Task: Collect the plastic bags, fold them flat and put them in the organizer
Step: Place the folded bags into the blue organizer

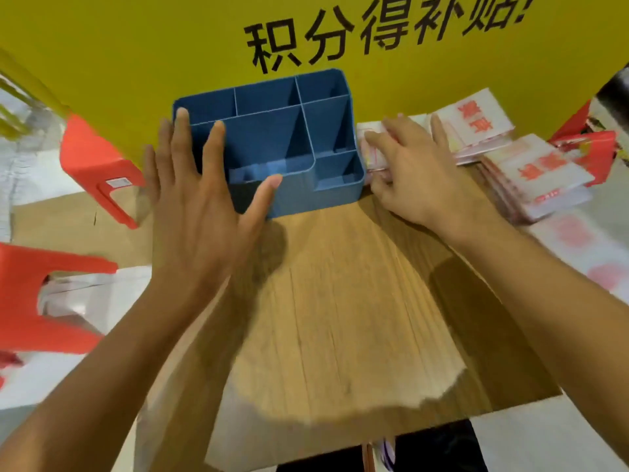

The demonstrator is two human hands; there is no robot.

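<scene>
right now the left hand (200,195) is hovering with its fingers spread straight, grasping nothing, in front of the near left corner of the blue organizer (272,141); whether it is touching the wall is hard to tell. the right hand (412,168) is lying palm down, fingers fairly straight, pressing on a folded plastic bag (369,151) that is sitting just beside the organizer's right wall, near the far edge of the wooden table (340,301). the organizer is standing upright at the far edge of the table, its compartments showing only blue floor and dividers. further right, more folded bags (476,124) with red print are lying near the far right corner, and a flat stack of bags (544,178) is lying nearer along the right edge. beyond the table a yellow board (136,46) with black characters is rising behind the organizer. off the left edge, two red plastic stools (92,155) are standing on a pale floor
</scene>
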